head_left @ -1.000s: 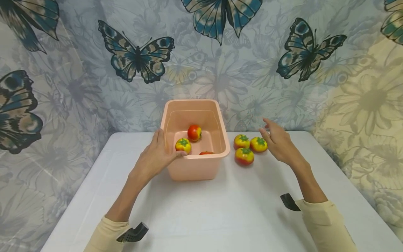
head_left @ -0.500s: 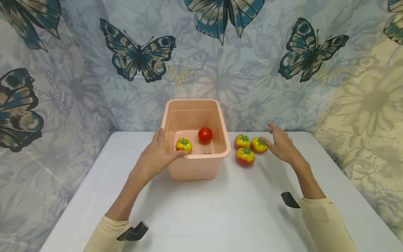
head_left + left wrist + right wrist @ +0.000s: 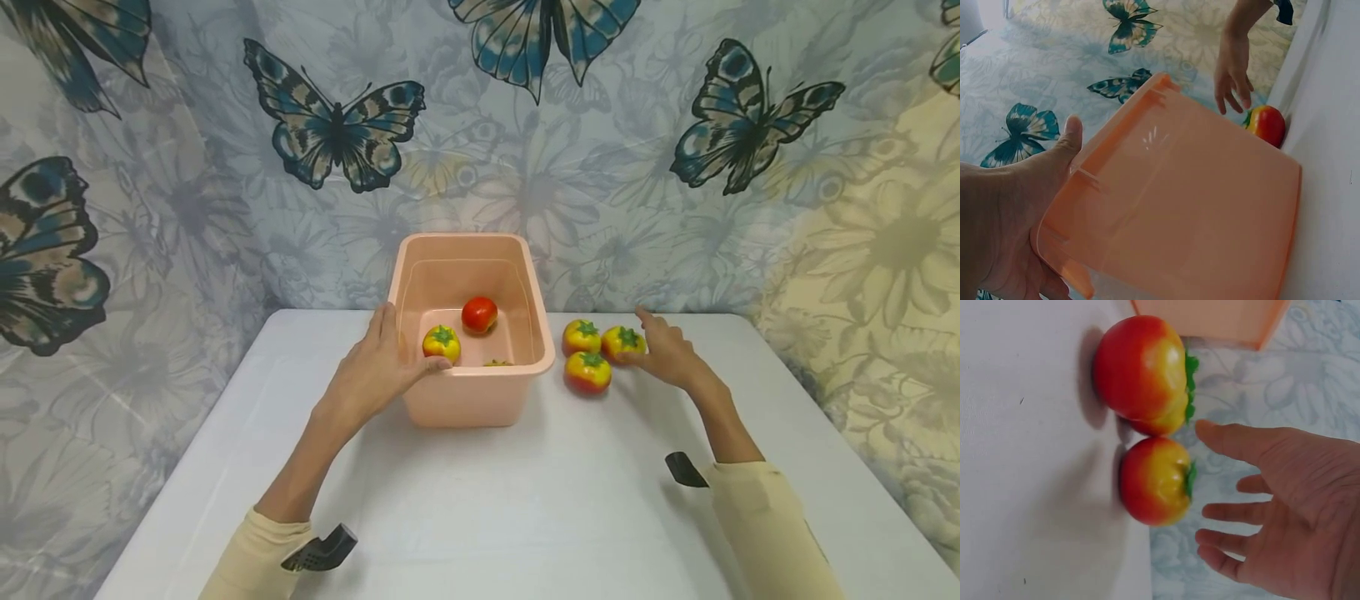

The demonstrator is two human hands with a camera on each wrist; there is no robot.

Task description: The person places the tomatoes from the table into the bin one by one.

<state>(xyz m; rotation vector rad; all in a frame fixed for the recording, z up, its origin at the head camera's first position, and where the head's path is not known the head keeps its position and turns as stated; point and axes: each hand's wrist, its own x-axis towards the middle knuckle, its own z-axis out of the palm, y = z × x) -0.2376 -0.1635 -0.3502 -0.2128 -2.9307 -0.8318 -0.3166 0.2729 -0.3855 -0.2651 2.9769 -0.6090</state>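
A peach-coloured plastic bin (image 3: pixel 465 400) stands on the table, and my left hand (image 3: pixel 375 358) grips its left side near the front corner, thumb over the rim. In the left wrist view, the bin (image 3: pixel 1179 194) hides most of the table. Inside it lie a yellow persimmon (image 3: pixel 441 343), a red one (image 3: pixel 479 314) and a third, mostly hidden by the front wall. Three red-and-yellow persimmons with green tops cluster right of the bin; the rightmost persimmon (image 3: pixel 1157 481) is nearest my right hand (image 3: pixel 1291 506), whose fingers are spread just above it, holding nothing.
The white table (image 3: pixel 480 508) ends at a wall covered with butterfly-and-flower cloth (image 3: pixel 540 192). Two further persimmons, a front one (image 3: pixel 587 372) and a back one (image 3: pixel 581 337), sit between the bin and my right hand.
My right hand has lowered towards the rightmost persimmon. The red persimmon in the bin has rolled, shifting right and then back left. My left hand keeps its grip on the bin.
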